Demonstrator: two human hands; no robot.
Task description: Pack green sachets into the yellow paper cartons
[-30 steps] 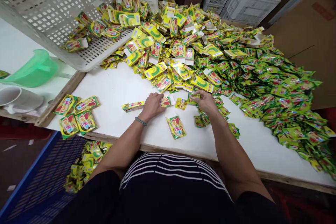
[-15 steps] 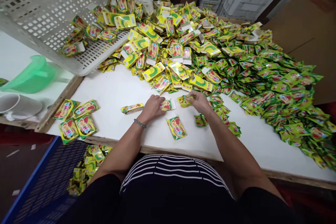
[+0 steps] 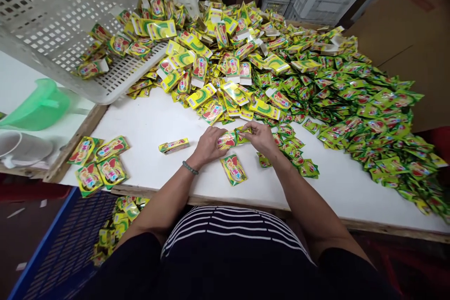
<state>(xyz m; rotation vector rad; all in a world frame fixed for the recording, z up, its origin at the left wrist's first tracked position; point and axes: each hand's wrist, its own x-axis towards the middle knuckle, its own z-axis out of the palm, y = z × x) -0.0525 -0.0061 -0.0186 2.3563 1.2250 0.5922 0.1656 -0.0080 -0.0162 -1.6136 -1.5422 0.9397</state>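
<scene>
My left hand (image 3: 210,144) grips a small yellow and green candy box (image 3: 227,140) just above the white tabletop. Against the right end of that box, my right hand (image 3: 260,137) pinches a green candy packet (image 3: 242,135); how far the packet is inside cannot be made out. Just below the hands lies another candy box (image 3: 234,169), face up. A further box (image 3: 173,146) rests on its narrow side to the left. Several loose green packets (image 3: 308,168) lie to the right of my right hand.
A large heap of boxes (image 3: 200,98) and green packets (image 3: 372,136) spreads across the back and right. A white perforated crate (image 3: 116,88) lies tipped at back left. A green scoop (image 3: 42,105) and white mug (image 3: 26,145) stand left. Below sits a blue crate (image 3: 66,234).
My right hand has brought the green packet left to the end of the box in my left hand. The box's white open flap no longer shows. The view has shifted slightly.
</scene>
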